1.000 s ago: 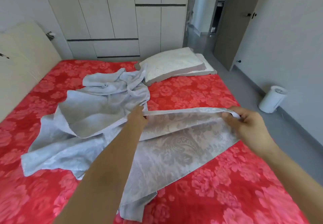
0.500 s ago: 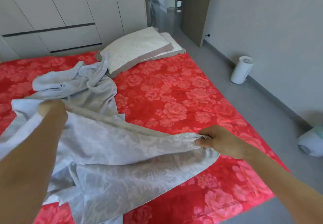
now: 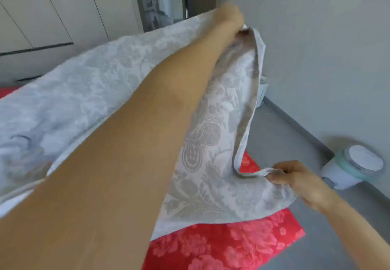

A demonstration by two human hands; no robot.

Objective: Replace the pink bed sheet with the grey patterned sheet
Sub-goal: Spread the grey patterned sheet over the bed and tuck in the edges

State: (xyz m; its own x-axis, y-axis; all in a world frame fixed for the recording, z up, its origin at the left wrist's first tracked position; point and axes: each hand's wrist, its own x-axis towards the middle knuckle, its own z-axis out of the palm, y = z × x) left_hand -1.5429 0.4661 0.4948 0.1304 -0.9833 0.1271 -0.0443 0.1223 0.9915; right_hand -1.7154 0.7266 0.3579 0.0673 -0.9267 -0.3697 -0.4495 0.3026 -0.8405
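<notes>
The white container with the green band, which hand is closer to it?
Right. The right hand pinches the grey patterned sheet low down, just left of the container; the left hand grips the sheet high up, well above and farther left.

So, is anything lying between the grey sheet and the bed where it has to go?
Yes. The pink floral sheet still lies spread at the visible corner, under the raised grey patterned sheet. The left hand and right hand both grip that sheet directly.
</notes>
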